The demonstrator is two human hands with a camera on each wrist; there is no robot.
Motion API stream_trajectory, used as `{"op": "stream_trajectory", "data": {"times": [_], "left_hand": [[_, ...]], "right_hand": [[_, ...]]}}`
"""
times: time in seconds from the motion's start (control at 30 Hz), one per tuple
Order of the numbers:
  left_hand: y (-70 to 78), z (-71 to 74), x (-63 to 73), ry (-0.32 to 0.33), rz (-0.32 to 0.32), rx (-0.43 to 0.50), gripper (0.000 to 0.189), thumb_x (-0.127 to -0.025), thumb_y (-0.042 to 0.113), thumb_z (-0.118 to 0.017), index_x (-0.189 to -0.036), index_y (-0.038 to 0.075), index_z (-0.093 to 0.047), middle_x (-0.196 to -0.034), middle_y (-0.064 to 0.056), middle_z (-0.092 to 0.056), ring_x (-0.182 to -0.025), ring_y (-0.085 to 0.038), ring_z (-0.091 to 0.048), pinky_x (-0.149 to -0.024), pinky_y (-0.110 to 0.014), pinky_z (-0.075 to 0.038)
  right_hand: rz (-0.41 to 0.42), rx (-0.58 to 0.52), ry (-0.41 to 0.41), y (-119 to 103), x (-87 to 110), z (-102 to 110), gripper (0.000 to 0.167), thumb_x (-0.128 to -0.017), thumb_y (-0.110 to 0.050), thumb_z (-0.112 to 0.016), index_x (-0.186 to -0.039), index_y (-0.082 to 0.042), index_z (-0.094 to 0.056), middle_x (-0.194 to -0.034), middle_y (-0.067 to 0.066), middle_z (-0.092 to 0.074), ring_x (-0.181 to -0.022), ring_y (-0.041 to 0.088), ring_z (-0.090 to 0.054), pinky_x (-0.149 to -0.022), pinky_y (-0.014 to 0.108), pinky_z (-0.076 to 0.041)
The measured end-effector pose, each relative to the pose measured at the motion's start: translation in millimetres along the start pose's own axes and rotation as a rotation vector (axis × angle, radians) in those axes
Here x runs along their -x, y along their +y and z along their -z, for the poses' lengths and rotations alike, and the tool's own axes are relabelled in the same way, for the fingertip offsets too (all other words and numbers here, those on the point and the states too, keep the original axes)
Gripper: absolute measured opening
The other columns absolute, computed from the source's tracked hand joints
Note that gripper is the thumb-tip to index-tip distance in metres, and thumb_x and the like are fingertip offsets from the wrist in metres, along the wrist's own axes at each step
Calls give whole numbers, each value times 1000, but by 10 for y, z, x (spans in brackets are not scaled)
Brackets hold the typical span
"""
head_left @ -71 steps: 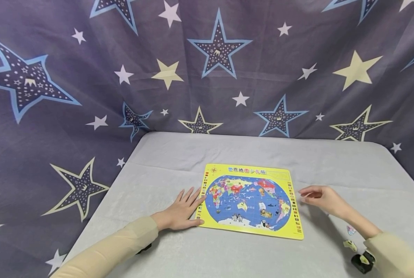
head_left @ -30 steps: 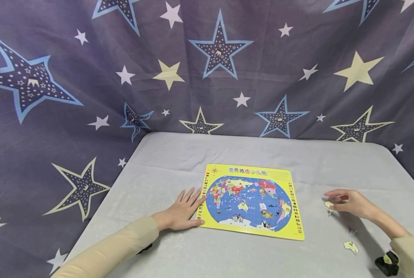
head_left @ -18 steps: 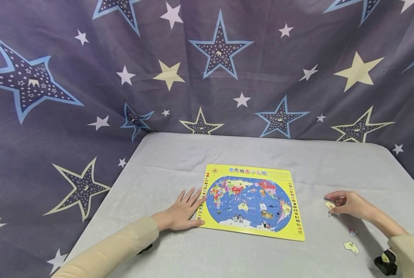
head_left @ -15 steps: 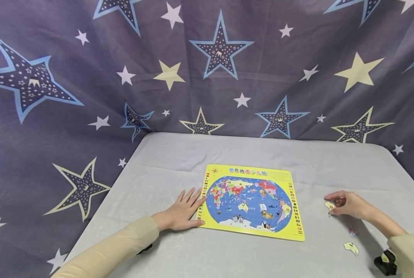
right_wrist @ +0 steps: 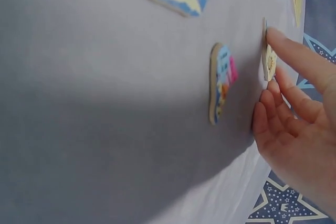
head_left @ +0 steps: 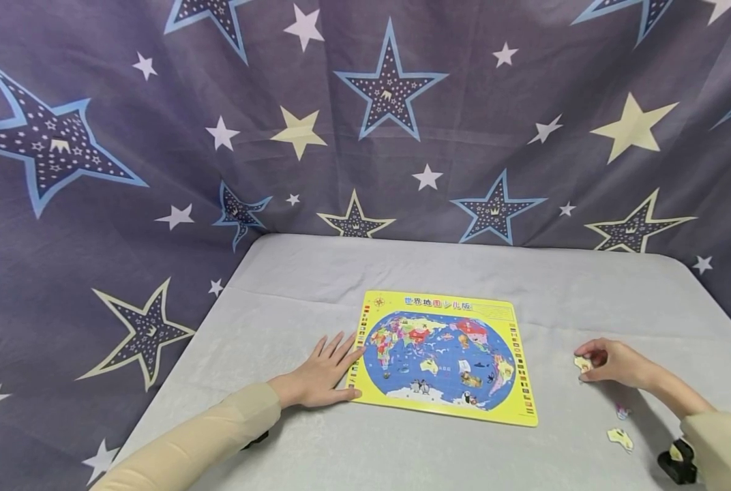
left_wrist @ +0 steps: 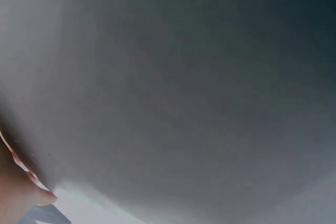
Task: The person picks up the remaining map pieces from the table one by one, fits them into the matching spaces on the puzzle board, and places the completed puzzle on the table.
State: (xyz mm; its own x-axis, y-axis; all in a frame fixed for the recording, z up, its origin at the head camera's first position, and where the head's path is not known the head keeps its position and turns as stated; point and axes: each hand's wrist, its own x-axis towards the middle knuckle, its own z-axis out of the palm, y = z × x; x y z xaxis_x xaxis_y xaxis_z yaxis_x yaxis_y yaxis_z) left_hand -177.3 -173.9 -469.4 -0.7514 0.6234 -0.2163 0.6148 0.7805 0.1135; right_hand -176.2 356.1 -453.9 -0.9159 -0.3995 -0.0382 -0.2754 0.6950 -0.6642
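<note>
A yellow-bordered world map puzzle board point(head_left: 439, 402) lies flat on the grey cloth. My left hand point(head_left: 318, 375) rests with spread fingers over its lower left edge; in the left wrist view only the thumb point(left_wrist: 44, 198) and part of the hand show, at the bottom left corner. To the right of the board, my right hand point(head_left: 617, 361) pinches a small cream-yellow puzzle piece point(head_left: 582, 364) between thumb and fingers, close to the cloth. From the right wrist, that piece point(right_wrist: 270, 61) appears edge-on, with the thumb on one end and fingertips at the other.
Two loose puzzle pieces lie nearer me: a small pink and blue piece point(head_left: 622, 411) and a larger yellow piece point(head_left: 620, 438). A black wrist camera point(head_left: 677, 462) sits under the right sleeve point(head_left: 718, 443). A starry curtain point(head_left: 427, 136) hangs behind the table point(head_left: 304, 273).
My right hand has moved right, from beside the board's right edge to a loose puzzle piece, and its fingers have closed on it. My left hand has stayed on the board.
</note>
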Motion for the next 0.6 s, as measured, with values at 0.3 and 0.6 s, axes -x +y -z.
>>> {"op": "stream_trajectory", "data": {"times": [0.3,0.6], "left_hand": [[12,23,7,-3,2,4,80,-83,68,-25,-144,20,-7,-149,-6,3,-134,-28,4,-104,-51,-1],[5,9,-2,-9,6,-5,80,-82,69,-23,-144,21,-6,-149,-5,4,-134,-27,5,-105,-50,0]], "right_hand": [[-54,-29,-15,-31,2,-8,42,-68,-9,-74,-97,14,-55,-80,3,-52,-66,-1,-43,-56,20,-42],[5,-55,25,-19,8,-27,35,-67,0,-72,-94,15,-55,-74,-2,-51,-62,-2,-43,-52,20,-41]]}}
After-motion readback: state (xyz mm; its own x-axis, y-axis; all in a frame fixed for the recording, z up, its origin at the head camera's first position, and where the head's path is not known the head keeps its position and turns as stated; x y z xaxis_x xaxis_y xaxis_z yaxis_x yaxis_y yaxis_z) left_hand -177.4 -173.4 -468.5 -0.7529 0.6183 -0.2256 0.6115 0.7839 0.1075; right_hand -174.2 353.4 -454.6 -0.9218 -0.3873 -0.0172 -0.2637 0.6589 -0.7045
